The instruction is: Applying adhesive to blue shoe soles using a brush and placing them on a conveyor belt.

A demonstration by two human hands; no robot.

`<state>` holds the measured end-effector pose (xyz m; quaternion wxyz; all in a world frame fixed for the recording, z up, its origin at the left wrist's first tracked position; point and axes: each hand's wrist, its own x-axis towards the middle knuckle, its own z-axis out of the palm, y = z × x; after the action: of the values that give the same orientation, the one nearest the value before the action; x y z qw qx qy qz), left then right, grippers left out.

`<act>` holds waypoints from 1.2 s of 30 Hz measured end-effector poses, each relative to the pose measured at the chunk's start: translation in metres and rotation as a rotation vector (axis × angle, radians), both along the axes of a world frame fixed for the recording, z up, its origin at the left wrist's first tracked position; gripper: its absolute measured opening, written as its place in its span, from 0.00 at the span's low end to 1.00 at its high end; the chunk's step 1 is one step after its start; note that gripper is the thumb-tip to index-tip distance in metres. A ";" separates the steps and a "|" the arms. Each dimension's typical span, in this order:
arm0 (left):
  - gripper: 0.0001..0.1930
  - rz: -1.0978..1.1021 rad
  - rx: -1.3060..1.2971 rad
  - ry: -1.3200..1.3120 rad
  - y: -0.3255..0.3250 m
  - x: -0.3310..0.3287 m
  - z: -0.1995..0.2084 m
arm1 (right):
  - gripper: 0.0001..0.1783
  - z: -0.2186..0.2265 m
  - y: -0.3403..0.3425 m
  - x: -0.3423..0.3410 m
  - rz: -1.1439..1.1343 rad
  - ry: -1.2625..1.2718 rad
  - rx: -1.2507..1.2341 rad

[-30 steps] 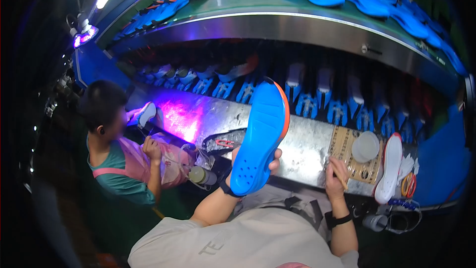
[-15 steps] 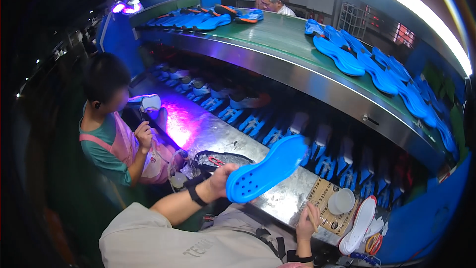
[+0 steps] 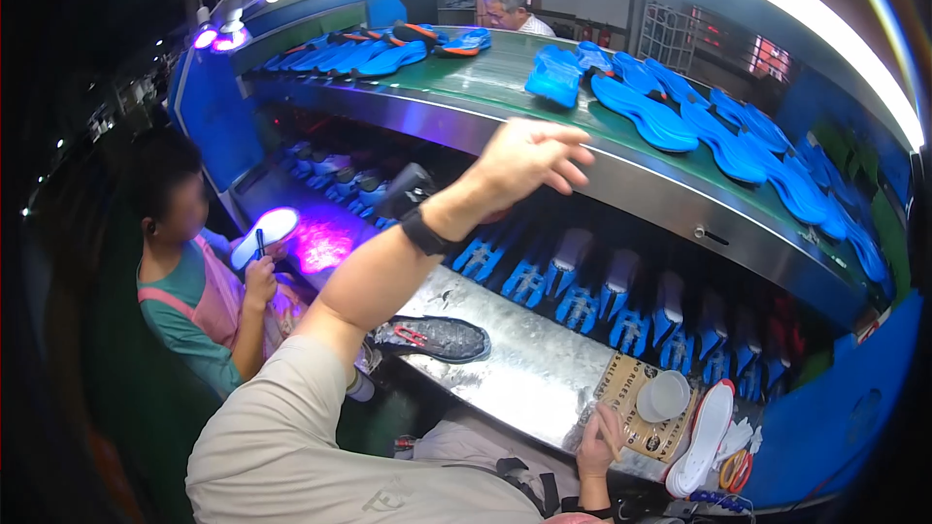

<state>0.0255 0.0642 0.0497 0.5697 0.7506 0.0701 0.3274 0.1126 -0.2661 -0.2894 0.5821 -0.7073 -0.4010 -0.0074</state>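
My left hand (image 3: 532,163) is raised before the metal edge of the upper shelf, empty, with its fingers apart. Just beyond it a blue shoe sole (image 3: 553,78) lies on the green belt (image 3: 476,68), not touching the hand. Low on the right, beside the cardboard sheet, my right hand (image 3: 595,451) is closed around a thin, light wooden handle (image 3: 610,430); its working end cannot be made out. A white cup (image 3: 664,396) stands on the cardboard (image 3: 621,383). A white sole with a red edge (image 3: 701,439) lies right of it.
On the metal bench (image 3: 524,369) lies a dark sole with a red piece (image 3: 437,338). More blue soles (image 3: 728,146) cover the belt's right part; shoes (image 3: 573,306) line the lower rack. Orange-handled scissors (image 3: 736,471) lie at right. A co-worker (image 3: 209,291) sits left, holding a white-bottomed shoe.
My left hand has moved up and forward and let go of the blue sole, which is now on the belt. My right hand stays nearly in place. The co-worker's shoe has turned.
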 end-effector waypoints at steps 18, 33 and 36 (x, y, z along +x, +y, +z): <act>0.23 0.993 1.073 1.334 0.376 0.017 0.062 | 0.13 -0.002 0.004 0.016 0.004 -0.025 -0.066; 0.12 0.781 1.644 0.881 0.248 0.030 0.065 | 0.14 0.001 0.005 0.016 0.027 -0.035 0.013; 0.15 0.692 1.531 0.714 0.169 0.018 0.074 | 0.14 0.004 0.005 0.015 0.051 -0.031 0.011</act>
<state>0.0431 0.2336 0.1238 -0.2695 0.9173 0.2270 0.1854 0.1280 -0.2610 -0.2857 0.5796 -0.6936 -0.4278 -0.0058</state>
